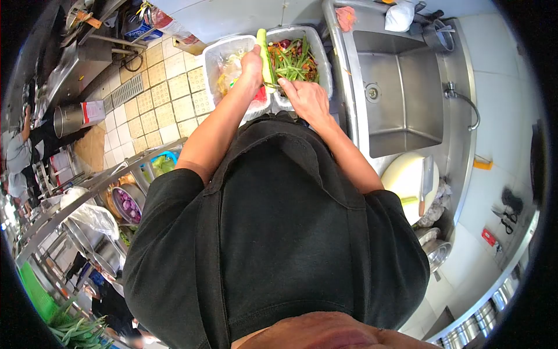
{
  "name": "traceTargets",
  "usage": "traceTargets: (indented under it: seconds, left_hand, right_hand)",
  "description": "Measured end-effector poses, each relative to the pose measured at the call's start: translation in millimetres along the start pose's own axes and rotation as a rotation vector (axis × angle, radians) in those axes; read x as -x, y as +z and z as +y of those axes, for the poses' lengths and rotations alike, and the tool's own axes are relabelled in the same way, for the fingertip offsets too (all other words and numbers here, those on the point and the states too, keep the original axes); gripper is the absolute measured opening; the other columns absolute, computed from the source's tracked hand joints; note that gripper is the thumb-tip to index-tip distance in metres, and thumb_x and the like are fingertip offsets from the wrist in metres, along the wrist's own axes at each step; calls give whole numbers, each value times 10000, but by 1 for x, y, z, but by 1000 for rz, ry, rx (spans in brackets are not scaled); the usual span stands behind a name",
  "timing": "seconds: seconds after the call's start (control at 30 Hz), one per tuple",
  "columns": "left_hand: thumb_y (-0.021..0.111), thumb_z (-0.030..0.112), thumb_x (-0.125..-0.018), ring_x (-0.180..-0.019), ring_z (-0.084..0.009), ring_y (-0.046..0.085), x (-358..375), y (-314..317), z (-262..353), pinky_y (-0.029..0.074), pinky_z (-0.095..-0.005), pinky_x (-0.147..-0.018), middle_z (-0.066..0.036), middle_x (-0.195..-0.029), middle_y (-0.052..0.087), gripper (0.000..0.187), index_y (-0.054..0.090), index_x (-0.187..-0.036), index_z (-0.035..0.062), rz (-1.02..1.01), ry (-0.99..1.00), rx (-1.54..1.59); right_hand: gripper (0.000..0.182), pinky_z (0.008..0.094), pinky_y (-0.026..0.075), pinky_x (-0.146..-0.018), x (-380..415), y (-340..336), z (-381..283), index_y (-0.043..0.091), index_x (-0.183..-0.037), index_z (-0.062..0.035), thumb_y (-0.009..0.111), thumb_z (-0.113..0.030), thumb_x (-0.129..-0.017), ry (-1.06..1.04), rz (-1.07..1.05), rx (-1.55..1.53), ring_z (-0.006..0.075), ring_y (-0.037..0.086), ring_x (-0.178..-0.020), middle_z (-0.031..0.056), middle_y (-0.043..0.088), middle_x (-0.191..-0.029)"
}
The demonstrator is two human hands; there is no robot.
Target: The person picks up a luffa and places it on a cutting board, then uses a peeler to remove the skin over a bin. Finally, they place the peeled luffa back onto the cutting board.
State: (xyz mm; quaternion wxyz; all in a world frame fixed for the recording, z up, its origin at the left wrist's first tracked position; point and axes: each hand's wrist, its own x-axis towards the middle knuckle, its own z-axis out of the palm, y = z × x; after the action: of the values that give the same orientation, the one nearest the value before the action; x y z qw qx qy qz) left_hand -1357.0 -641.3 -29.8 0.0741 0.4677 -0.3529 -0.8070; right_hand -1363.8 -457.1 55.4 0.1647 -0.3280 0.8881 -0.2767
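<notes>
A long, pale green cucumber [264,57] is held tilted over the gap between two white bins. My left hand [251,68] is closed around its side. At the lower end, my right hand [306,100] is closed on a small thin tool that looks like a peeler, mostly hidden by the fingers, against the cucumber. The right bin [321,55] holds green strips and mixed vegetable scraps. Clear plastic and colourful waste lie in the left bin [208,61].
To the right is a steel sink [401,93] with a tap [459,96]. A round cutting board [401,174] carries a knife [428,180] and a green piece. On the left, a rack holds a bowl of purple onions [127,205]. Other people stand farther left.
</notes>
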Motion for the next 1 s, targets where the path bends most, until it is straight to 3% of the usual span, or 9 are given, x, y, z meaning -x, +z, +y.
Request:
traceTargets:
  seconds: [0.23,0.33,0.43,0.6,0.77,0.8,0.9,1.0]
  left_hand:
    - [409,347,-1011,-518,-244,538,20,4,3,483,-360,-475,-131,-702,565,374,531,-961,-3,89,34,-25]
    - [455,333,-994,-567,-259,540,1,-8,-18,479,-419,-508,-125,-760,562,341,556,-960,9,46,105,-49]
    - [392,343,-1015,-515,-217,519,40,4,-7,458,-352,-456,-113,-695,547,364,515,-965,4,-32,-54,-19]
    - [373,334,-1022,-601,-191,529,58,7,-7,469,-299,-525,-97,-759,563,356,531,-991,17,-212,-129,-79]
    - [415,330,-1007,-702,-177,575,58,8,3,485,-299,-563,-92,-836,627,376,586,-1064,0,-187,-80,-88]
    - [423,328,-1004,-702,-178,580,59,10,5,488,-304,-568,-91,-839,632,372,596,-1046,2,-165,-72,-107]
    - [454,308,-990,-683,-188,589,52,12,3,493,-322,-577,-109,-838,651,349,629,-993,5,-122,-25,-145]
    - [470,307,-980,-660,-199,591,34,8,-11,489,-334,-555,-131,-837,656,345,636,-991,5,-129,5,-110]
  right_hand:
    - [679,498,488,-687,-6,8,7,681,-673,-30,414,-607,-911,47,-63,16,405,642,-722,233,643,-705]
    - [719,495,496,-729,-31,25,20,710,-729,-32,366,-637,-910,120,-70,44,413,651,-783,245,660,-770]
    - [749,494,497,-779,-64,37,35,730,-804,-33,323,-652,-911,168,-75,72,418,654,-841,251,671,-837]
    - [783,489,483,-864,-119,36,67,721,-906,10,293,-645,-924,344,-3,48,429,636,-962,278,664,-953]
    - [876,496,462,-874,-128,27,89,699,-957,54,295,-719,-885,484,82,-153,461,610,-993,322,638,-976]
    - [827,476,470,-831,-124,26,87,695,-981,58,394,-705,-873,503,39,-247,409,649,-944,301,664,-929]
    - [619,372,460,-639,-85,28,53,681,-790,21,581,-585,-861,296,65,-534,221,615,-646,133,643,-693]
    - [392,321,465,-611,-56,11,17,689,-865,34,682,-357,-834,302,-83,-630,150,614,-649,100,660,-683]
